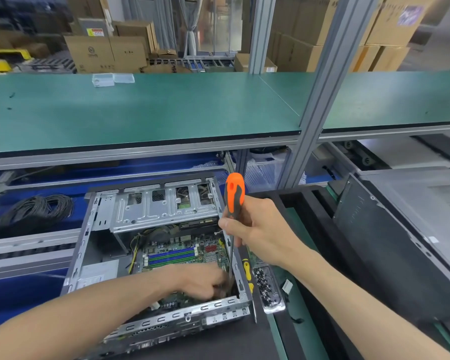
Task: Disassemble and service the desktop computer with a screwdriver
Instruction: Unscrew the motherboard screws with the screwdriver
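— What are your hands doing?

— My right hand (255, 224) grips the orange-and-black screwdriver (233, 201) by the handle, held upright, its shaft running down into the near right corner of the open desktop computer (153, 255). My left hand (203, 280) is down inside that same corner, over the motherboard (177, 252); it's blurred, so I can't tell whether the fingers hold anything.

— And around the case?

— It lies on a black mat (218, 344). Just beside its right edge sit a yellow-handled tool (247, 271) and a clear tray of screws (268, 289). A coil of black cable (37, 209) lies to the left, and a green shelf (140, 107) runs above.
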Motion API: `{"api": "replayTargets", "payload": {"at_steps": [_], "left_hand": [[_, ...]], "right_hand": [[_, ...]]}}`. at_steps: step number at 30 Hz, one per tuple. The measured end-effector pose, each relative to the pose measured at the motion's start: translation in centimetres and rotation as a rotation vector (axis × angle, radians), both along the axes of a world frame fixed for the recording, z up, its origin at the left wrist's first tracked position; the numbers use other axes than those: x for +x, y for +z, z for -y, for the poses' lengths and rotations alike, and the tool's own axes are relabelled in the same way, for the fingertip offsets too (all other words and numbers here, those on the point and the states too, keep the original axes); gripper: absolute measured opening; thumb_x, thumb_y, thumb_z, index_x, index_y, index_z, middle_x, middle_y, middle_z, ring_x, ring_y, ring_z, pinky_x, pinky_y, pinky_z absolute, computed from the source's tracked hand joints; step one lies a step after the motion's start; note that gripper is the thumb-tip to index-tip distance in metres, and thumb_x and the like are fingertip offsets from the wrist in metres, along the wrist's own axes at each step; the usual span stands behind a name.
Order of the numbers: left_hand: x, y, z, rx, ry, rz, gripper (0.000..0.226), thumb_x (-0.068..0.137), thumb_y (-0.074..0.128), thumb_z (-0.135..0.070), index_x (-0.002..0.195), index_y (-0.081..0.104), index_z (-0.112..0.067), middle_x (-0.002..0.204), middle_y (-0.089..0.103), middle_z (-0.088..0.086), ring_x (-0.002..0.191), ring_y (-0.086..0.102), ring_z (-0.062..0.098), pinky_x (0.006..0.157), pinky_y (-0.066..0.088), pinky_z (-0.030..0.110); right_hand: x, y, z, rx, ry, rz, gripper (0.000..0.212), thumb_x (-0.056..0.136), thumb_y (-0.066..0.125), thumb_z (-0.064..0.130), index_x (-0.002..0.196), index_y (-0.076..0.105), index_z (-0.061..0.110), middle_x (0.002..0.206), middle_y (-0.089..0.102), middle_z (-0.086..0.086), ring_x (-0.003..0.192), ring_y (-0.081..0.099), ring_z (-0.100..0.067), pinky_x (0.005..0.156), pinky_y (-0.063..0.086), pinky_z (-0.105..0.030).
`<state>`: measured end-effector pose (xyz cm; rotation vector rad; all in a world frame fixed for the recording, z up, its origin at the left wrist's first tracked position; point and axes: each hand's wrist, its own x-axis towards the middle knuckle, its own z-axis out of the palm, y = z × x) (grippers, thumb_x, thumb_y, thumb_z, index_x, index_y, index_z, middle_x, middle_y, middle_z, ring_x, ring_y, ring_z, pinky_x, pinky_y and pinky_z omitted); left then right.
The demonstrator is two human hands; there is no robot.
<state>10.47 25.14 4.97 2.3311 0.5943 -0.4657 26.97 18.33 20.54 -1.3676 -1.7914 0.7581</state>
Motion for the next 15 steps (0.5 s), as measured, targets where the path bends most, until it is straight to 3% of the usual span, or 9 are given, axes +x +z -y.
{"api": "replayTargets", "payload": {"at_steps": [2, 4, 6, 8, 11, 13, 15], "left_hand": [[-0.8, 0.4, -0.7, -0.125, 0.201, 0.12, 0.027, 0.095, 0.047, -0.03, 0.069, 0.042, -0.032, 0.066, 0.044, -0.011, 0.052, 0.042, 0.001, 0.055, 0.037, 0.025], [-2.0, 1.1, -1.2, -0.392, 0.5, 0.273, 0.023, 0.084, 0.048, -0.031, 0.066, 0.037, -0.021, 0.058, 0.035, -0.005, 0.046, 0.031, 0.017, 0.047, 0.032, 0.025], [-3.0, 1.5, -1.3, -0.653, 0.714, 0.438, 0.02, 0.074, 0.047, -0.021, 0.065, 0.029, -0.018, 0.053, 0.021, -0.001, 0.043, 0.014, 0.015, 0.04, 0.02, 0.019], [-3.4, 2.1, -0.6, -0.753, 0.787, 0.585, 0.014, 0.065, 0.043, -0.015, 0.062, 0.03, -0.017, 0.054, 0.017, 0.001, 0.045, 0.01, 0.013, 0.041, 0.016, 0.017], [-3.5, 3.2, 0.5, -0.693, 0.836, 0.692, 0.007, 0.065, 0.045, -0.016, 0.061, 0.041, -0.012, 0.054, 0.018, 0.002, 0.046, 0.01, 0.014, 0.044, 0.016, 0.019], [-3.5, 3.6, 1.3, -0.482, 0.797, 0.697, 0.006, 0.078, 0.056, -0.019, 0.076, 0.054, -0.014, 0.052, 0.023, 0.005, 0.044, 0.014, 0.017, 0.045, 0.017, 0.023], [-3.4, 3.6, 2.0, -0.228, 0.711, 0.641, 0.009, 0.087, 0.066, -0.033, 0.09, 0.064, -0.025, 0.048, 0.034, -0.003, 0.042, 0.024, 0.018, 0.044, 0.021, 0.025]], "right_hand": [[-0.2, -0.1, -0.3, 0.007, -0.007, -0.005, 0.016, 0.094, 0.066, 0.025, 0.085, 0.058, 0.015, 0.068, 0.064, 0.004, 0.053, 0.063, -0.013, 0.06, 0.053, -0.035], [-0.5, -0.2, -0.5, 0.011, -0.018, -0.01, 0.015, 0.094, 0.067, 0.024, 0.085, 0.058, 0.015, 0.064, 0.062, 0.007, 0.052, 0.063, -0.013, 0.06, 0.054, -0.034], [-0.8, -0.2, -0.7, 0.005, -0.027, -0.024, 0.015, 0.094, 0.067, 0.023, 0.086, 0.059, 0.013, 0.066, 0.063, 0.003, 0.054, 0.064, -0.015, 0.064, 0.055, -0.043], [-1.1, 0.0, -1.0, -0.009, -0.033, -0.039, 0.016, 0.095, 0.066, 0.022, 0.088, 0.059, 0.009, 0.071, 0.066, -0.004, 0.055, 0.065, -0.018, 0.067, 0.056, -0.049], [-1.5, 0.5, -1.4, -0.009, -0.036, -0.05, 0.018, 0.096, 0.066, 0.021, 0.089, 0.059, 0.006, 0.073, 0.067, -0.009, 0.056, 0.065, -0.021, 0.068, 0.056, -0.048], [-1.8, 0.9, -1.6, 0.002, -0.038, -0.049, 0.017, 0.096, 0.066, 0.02, 0.088, 0.059, 0.007, 0.073, 0.067, -0.011, 0.057, 0.065, -0.021, 0.067, 0.056, -0.046], [-2.0, 1.2, -1.8, 0.007, -0.039, -0.05, 0.017, 0.096, 0.065, 0.022, 0.087, 0.06, 0.008, 0.07, 0.066, -0.01, 0.058, 0.065, -0.021, 0.069, 0.056, -0.046]]}}
